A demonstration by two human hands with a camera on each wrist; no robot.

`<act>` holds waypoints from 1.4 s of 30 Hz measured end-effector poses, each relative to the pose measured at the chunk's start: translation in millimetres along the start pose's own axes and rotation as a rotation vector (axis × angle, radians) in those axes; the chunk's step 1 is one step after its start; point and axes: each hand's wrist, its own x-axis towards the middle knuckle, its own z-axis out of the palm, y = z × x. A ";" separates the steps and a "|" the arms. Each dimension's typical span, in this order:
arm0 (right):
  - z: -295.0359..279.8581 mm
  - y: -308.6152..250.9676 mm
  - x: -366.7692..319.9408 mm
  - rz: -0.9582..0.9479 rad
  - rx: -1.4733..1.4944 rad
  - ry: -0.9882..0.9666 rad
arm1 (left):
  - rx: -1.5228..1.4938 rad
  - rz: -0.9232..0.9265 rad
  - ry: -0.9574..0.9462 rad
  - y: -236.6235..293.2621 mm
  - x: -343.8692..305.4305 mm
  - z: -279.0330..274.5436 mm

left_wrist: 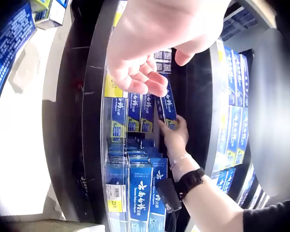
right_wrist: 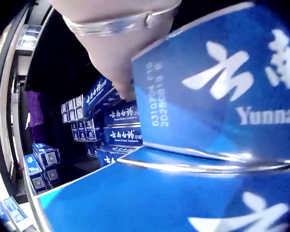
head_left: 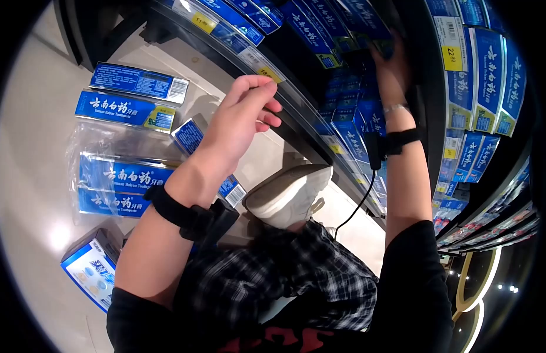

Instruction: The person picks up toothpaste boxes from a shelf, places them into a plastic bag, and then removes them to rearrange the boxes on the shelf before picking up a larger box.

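My right hand reaches deep into the dark shelf bay and grips the near end of a blue toothpaste box, thumb on one side and fingers on the other. This box stands beside a row of similar toothpaste boxes. In the right wrist view, large blue boxes close to the camera cover part of the scene. My left hand hovers in front of the shelf edge with loosely bent fingers and nothing in them.
On the floor to the left lie several toothpaste boxes, some in clear plastic wrap, and a white and blue carton. A price-tag rail runs along the shelf front. More boxed toothpaste fills the neighbouring shelves. A shoe is below.
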 end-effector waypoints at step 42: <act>68.9 47.7 38.6 0.091 0.121 0.003 | 0.032 0.079 0.009 12.2 -22.7 -9.5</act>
